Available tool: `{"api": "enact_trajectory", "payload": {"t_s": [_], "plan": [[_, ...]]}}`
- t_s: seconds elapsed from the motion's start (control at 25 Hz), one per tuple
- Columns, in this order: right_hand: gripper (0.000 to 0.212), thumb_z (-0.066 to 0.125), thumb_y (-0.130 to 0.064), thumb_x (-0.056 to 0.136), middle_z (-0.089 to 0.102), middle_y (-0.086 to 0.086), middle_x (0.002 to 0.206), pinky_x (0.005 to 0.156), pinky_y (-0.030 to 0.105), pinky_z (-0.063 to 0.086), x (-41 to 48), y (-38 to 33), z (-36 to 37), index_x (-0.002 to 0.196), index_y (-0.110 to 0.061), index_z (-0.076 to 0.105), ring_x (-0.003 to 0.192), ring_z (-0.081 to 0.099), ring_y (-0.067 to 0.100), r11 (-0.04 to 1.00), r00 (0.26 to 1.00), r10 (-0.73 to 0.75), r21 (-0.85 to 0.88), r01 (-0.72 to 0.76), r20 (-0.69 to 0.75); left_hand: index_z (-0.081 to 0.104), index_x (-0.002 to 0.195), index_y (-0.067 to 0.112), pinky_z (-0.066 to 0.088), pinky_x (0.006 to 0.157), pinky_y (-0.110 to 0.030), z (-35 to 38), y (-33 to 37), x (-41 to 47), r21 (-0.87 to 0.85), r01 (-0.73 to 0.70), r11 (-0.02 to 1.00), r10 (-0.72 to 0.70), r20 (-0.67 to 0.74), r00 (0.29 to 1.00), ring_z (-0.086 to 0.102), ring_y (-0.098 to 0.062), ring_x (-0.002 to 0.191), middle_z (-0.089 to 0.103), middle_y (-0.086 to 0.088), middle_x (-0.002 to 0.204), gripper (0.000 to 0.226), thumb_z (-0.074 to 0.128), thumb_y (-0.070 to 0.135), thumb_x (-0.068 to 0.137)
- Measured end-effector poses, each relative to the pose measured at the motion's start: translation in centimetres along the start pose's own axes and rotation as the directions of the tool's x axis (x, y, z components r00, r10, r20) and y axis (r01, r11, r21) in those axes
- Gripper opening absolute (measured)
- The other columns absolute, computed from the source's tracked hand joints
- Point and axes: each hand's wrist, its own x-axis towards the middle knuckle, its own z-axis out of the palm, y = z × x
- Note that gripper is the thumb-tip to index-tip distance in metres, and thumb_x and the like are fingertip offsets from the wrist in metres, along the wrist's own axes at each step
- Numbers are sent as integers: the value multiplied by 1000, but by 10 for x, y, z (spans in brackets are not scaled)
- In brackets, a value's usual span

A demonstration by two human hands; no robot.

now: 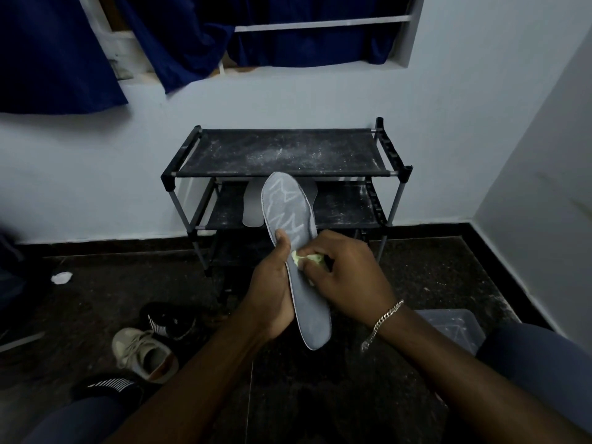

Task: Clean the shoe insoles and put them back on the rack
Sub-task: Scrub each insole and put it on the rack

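Grey insole [298, 232] held in the air in front of the rack [288, 152], toe end up and overlapping the front edge of the rack's top shelf in view, heel end down and nearest the camera, long axis slightly tilted. White chalky zigzag streaks across the upper half of its face; lower half plain grey.

Left hand [272, 293] gripping the insole's left edge at about mid-length, thumb pressed flat on the face, remaining fingers hidden behind the insole.

Right hand [349, 270] with fingers curled round a small yellow-green cloth [306, 259], pressing it onto the insole's face just beside the left thumb. Silver chain bracelet [382, 322] around the right wrist.

Rack black-framed, set against the pale wall [448, 139], with 3 fabric shelves in view; top shelf and middle shelf dusted with white powder, lowest shelf mostly hidden behind the hands. On the middle shelf, 2 pale insoles [253, 206], 1 to each side of the grey insole and both partly covered by it.

On the dark floor [432, 277] in front of the rack and to its left: 1 beige sneaker [144, 354], opening up, between 2 black striped shoes [169, 318]. Farther left of the rack, a crumpled white scrap [61, 277]. In front of the rack and to its right, a clear plastic box [448, 325], just beyond the right forearm.

Above the rack, dark blue curtains [48, 59] hanging loosely over a window recess.
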Motion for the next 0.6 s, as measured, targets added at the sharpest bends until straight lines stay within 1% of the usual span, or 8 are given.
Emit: {"api": "enact_trajectory", "payload": {"t_s": [0.08,0.16,0.2,0.28,0.36,0.44,0.52,0.6], "plan": [[9,72,-22,86,67,-16,89,72,26,52,3,2,-1,94,-23,76,79,63,0,999,999,31,-5,-31,-44,59,129,5,49,102,-41,0,-3,0,17,-4,1000,4,7,1000,65,-28,115,67,-19,124,61,28,51,104],[9,72,-18,87,66,-15,88,73,23,51,4,-3,2,94,-22,76,80,62,0,1000,999,8,7,-8,-49,60,128,4,47,105,-41,1,-4,0,26,-13,1000,13,-1,1000,63,-29,119,66,-20,125,60,30,51,104],[10,72,-17,87,67,-15,89,74,21,50,3,-6,3,94,-21,76,81,62,0,1000,1000,-12,20,12,-29,61,126,4,48,103,-40,1,-3,0,30,-15,999,15,-9,1000,65,-29,116,67,-21,123,60,31,51,103],[11,72,-17,86,68,-14,90,73,17,48,-1,-8,3,95,-21,77,81,63,1,999,999,-24,43,23,24,65,119,4,54,94,-37,-2,0,1,18,-12,1000,12,-21,1000,69,-27,107,70,-20,115,61,31,52,102],[11,72,-18,86,68,-15,90,72,19,49,-1,-4,1,95,-22,77,81,63,1,999,1000,8,34,-9,24,65,120,7,55,90,-35,-3,0,1,19,-5,1000,5,0,1000,70,-25,105,71,-19,115,63,27,54,103],[9,72,-19,86,68,-15,90,74,22,51,1,-2,1,93,-22,77,81,63,0,999,1000,27,27,-26,-11,64,123,8,55,93,-36,-1,-1,1,1,-9,1000,9,17,1000,68,-25,109,68,-18,121,64,26,56,102],[8,72,-18,87,68,-15,90,76,24,52,1,-5,4,93,-21,76,83,64,0,999,1000,3,45,-2,-23,65,122,9,57,91,-35,1,0,1,-37,-21,999,21,7,1000,69,-24,109,69,-17,121,66,25,58,101],[9,72,-19,87,69,-14,92,77,26,53,0,-6,5,94,-22,76,84,65,1,999,1000,-13,41,14,-17,62,127,11,56,92,-35,1,0,3,-63,-42,997,43,23,999,66,-25,115,67,-16,125,73,22,64,98]]}}
